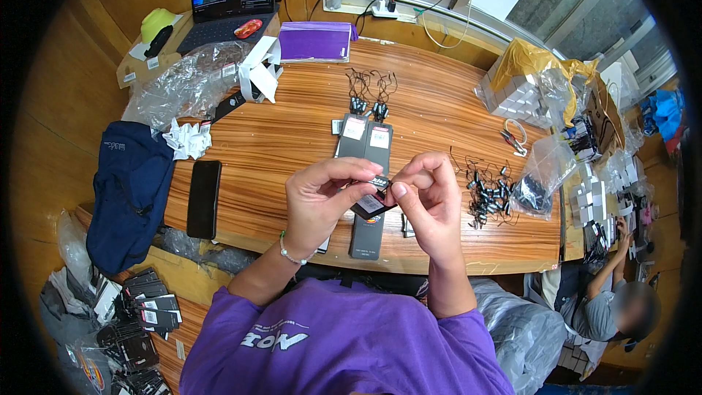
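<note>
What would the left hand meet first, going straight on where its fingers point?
Likely the right hand, whose fingertips sit just past the small black tag that the left hand pinches; depth between the hands is unclear in this single view.

a wood-grain table (pixel 285 132) with dark stripes carries grey card tags (pixel 380 155) laid side by side. bundled black cords (pixel 358 104) lie at their far end; well beyond them, a flat purple packet (pixel 314 42). left of the tags rest a black smartphone (pixel 204 200) and crumpled white paper (pixel 189 139); right of them, a loose cord heap (pixel 490 196) and white boxes (pixel 521 102).
</note>
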A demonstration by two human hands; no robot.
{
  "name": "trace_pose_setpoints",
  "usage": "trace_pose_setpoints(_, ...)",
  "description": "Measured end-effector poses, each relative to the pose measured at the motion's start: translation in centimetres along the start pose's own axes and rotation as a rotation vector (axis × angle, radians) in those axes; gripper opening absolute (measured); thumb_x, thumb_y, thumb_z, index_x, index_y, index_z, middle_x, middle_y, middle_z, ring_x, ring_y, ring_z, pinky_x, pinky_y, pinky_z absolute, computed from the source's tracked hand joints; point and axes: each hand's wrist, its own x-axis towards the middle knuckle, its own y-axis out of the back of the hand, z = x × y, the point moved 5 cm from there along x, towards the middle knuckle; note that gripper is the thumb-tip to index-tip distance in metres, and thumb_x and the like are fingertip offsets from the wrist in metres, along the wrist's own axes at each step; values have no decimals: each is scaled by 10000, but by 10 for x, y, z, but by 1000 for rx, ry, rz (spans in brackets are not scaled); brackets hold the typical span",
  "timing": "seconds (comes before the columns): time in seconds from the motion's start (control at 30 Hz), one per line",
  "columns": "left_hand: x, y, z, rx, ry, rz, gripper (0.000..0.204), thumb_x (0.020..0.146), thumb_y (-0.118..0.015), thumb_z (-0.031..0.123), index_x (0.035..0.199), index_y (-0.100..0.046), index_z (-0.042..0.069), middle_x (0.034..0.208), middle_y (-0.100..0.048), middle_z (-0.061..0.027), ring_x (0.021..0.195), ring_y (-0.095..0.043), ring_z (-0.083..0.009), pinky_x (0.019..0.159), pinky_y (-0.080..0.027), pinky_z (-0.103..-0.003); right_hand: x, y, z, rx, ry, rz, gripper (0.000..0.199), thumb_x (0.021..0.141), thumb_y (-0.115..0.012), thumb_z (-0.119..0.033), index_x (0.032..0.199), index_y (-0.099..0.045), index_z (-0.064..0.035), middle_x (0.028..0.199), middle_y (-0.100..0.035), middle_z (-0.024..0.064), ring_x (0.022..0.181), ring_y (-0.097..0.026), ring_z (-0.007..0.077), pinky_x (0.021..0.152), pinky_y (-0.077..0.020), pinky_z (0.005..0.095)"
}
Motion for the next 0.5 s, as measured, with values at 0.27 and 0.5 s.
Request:
trace_pose_setpoints(0.27, 3, -2, 5, 192, 4, -73, 141, 710, -625, -111, 808, -650, -12, 896, -655, -135, 856, -632, -189, 754, -513, -273, 0, 3, -2, -60, -82, -99, 175, 848, -508, 14, 970, -389, -26, 764, -522, 26, 752, -532, 81, 670, -424, 216)
trace_pose_setpoints(0.5, 7, 0, 3, 148, 136, -217, 166, 663, -641, -150, 751, -648, -10, 868, -652, -162, 820, -641, -214, 717, -534, -289, 3, 6, 2, 149, -249, -290, 231, 843, -550, -12, 986, -375, -56, 754, -541, 38, 749, -527, 100, 693, -422, 230)
